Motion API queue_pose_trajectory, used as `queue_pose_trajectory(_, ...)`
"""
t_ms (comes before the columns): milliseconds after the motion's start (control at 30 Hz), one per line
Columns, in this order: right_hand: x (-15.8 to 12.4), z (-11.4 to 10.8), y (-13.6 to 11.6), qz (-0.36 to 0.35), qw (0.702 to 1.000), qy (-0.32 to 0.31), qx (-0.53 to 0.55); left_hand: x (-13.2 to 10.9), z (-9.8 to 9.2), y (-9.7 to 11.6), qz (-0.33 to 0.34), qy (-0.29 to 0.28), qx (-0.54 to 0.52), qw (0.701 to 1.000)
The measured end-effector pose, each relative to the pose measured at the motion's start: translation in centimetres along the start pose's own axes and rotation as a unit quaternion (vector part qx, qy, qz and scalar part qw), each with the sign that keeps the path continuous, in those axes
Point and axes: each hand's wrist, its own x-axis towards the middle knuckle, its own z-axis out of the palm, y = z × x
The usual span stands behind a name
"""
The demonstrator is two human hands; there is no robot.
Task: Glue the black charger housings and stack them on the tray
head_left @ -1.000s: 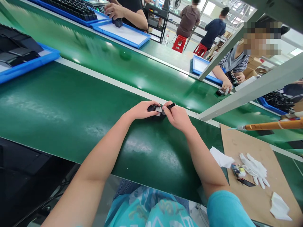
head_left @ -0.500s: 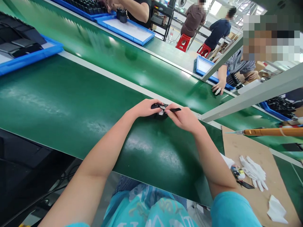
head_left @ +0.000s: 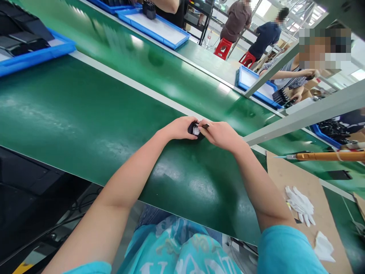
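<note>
A small black plastic part with a white inside (head_left: 195, 130) is between my hands, just above or on the green work surface; I cannot tell which. My left hand (head_left: 184, 128) curls round its left side, thumb near and fingers far. At its right side, my right hand (head_left: 218, 133) pinches a thin dark tool (head_left: 205, 126), perhaps tweezers, whose tip points into the part. Fingers cover much of the part, so its exact kind does not show.
Blue trays of black parts stand at far left (head_left: 64, 48) and across the belt (head_left: 173, 42). A grey metal post (head_left: 285, 117) slants in on the right. White gloves (head_left: 300, 205) lie on brown cardboard (head_left: 327, 213) below an orange-handled driver (head_left: 327, 156). Co-workers sit beyond.
The dark tool has turned and now shows shorter in my right hand. The black part has tilted, showing more of its white inside. A co-worker's hand at right has left the belt.
</note>
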Motion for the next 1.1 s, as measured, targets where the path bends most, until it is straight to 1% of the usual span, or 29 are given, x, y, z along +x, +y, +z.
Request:
queue_pose_trajectory(300, 1.0, -1.3, -0.6, -0.019, 0.998, -0.043, -0.046, 0.2, 0.0, 0.4, 0.017, -0.004, -0.004, 1.0)
queue_pose_trajectory(533, 1.7, -1.8, -0.7, -0.042, 0.993, -0.065, -0.087, 0.4, 0.4, -0.3, 0.037, 0.009, -0.005, 0.999)
queue_pose_trajectory(633, 2.0, -2.1, -0.8, -0.05, 0.992, -0.077, -0.085, 0.5, 0.6, -0.6, 0.049, 0.013, -0.012, 0.999)
queue_pose_trajectory(767, 2.3, -2.5, -0.8, -0.064, 0.993, -0.082, -0.051, 0.5, 0.5, -0.5, 0.048, 0.01, -0.02, 0.999)
queue_pose_trajectory(833, 2.3, -2.5, -0.5, -0.071, 0.995, -0.065, -0.017, 0.4, 0.3, -0.3, 0.045, 0.006, -0.028, 0.999)
queue_pose_trajectory(900, 2.1, -2.2, -0.2, -0.068, 0.997, -0.031, 0.026, 0.3, 0.1, 0.0, 0.04, 0.0, -0.035, 0.999)
queue_pose_trajectory(967, 1.7, -1.5, 0.0, -0.049, 0.997, 0.003, 0.062, 0.2, 0.0, 0.2, 0.027, -0.005, -0.034, 0.999)
queue_pose_trajectory(1033, 1.0, -0.7, -0.1, -0.039, 0.996, 0.022, 0.081, 0.2, -0.1, 0.3, 0.011, -0.008, -0.032, 0.999)
queue_pose_trajectory(1100, 0.0, 0.1, -0.3, -0.05, 0.995, 0.036, 0.084, 0.2, -0.1, 0.2, 0.0, -0.009, -0.031, 0.999)
